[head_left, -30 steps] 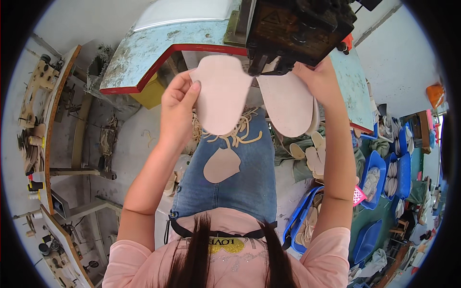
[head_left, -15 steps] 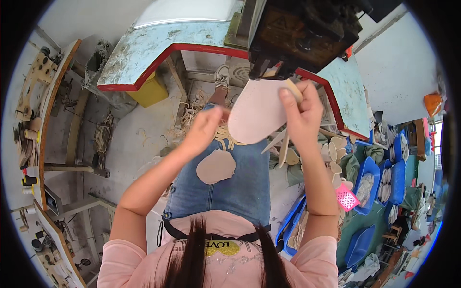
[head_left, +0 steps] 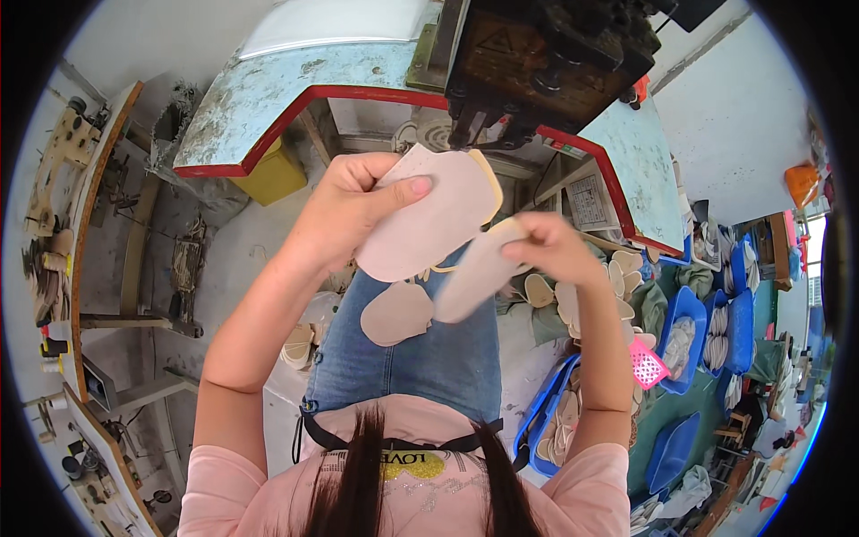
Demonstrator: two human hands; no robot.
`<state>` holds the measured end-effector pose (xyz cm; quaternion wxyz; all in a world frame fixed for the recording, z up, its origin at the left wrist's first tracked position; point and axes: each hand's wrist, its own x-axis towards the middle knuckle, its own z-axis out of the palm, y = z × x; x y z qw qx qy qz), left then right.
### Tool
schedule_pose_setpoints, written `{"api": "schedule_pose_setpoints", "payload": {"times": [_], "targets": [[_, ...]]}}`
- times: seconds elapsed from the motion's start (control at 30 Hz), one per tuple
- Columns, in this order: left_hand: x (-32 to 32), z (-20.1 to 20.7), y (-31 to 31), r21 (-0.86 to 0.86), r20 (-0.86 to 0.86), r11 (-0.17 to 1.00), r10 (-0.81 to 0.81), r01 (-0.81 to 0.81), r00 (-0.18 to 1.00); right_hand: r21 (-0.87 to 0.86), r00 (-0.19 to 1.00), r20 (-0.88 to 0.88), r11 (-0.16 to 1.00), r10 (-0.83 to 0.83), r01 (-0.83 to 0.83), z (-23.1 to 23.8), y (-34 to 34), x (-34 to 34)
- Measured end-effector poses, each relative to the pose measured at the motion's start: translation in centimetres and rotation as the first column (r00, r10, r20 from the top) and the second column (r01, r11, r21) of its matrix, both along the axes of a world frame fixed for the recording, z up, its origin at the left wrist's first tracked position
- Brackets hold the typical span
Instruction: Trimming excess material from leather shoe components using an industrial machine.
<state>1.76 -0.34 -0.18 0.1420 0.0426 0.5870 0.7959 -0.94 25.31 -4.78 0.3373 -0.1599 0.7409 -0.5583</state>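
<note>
My left hand (head_left: 344, 204) pinches a pale pinkish insole (head_left: 422, 219), its thumb flat on the top face. A cream-yellow strip shows along the insole's far right edge. To the right and a little lower, my right hand (head_left: 557, 251) grips another pale insole (head_left: 476, 276), smeared by motion and tilted down toward my lap. A rounded pinkish-beige piece (head_left: 394, 313) lies on my jeans. The dark machine head (head_left: 546, 76) hangs just beyond both hands, with neither hand touching it.
A worn pale-blue worktable (head_left: 295, 94) with a red edge curves around the machine. Beneath it stands a yellow bin (head_left: 273, 174). On the right are blue trays (head_left: 684, 336), a pink basket (head_left: 646, 362) and stacked pale pieces. Wooden shelving (head_left: 103, 233) runs along the left.
The insole has come away from the machine head, down and left, and is now in my left hand. My right hand has let it go, moved lower and holds another insole.
</note>
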Motion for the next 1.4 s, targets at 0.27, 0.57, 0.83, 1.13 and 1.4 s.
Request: {"api": "schedule_pose_setpoints", "payload": {"times": [0.27, 0.57, 0.83, 1.13, 1.4], "targets": [[1.2, -1.4, 1.2, 0.162, -0.027, 0.987, 0.006, -0.001, 1.000, -0.206, 0.879, -0.217, 0.900, -0.425, 0.384, 5.1, 1.1, -1.3], [2.6, -3.1, 0.8, 0.114, 0.006, 0.989, 0.091, -0.091, 0.996, -0.152, 0.821, -0.457, 0.940, -0.341, 0.306, 8.8, -1.9, -4.7], [3.4, -3.6, 3.1, 0.386, 0.129, 0.921, 0.000, -0.050, 0.992, -0.307, 0.784, -0.524, 0.932, -0.333, 0.191, 9.6, -3.5, -6.7], [-0.1, -3.9, -1.8, 0.078, -0.206, 0.946, 0.324, -0.315, 0.923, 0.004, 0.775, -0.562, 0.936, -0.289, 0.352, 8.8, -4.6, -4.2], [5.1, -20.2, -1.0, -0.776, -0.160, 0.629, -0.257, 0.039, 0.953, -0.125, 0.804, -0.483, 0.936, -0.347, 0.328, 7.1, -4.1, -2.7]]}}
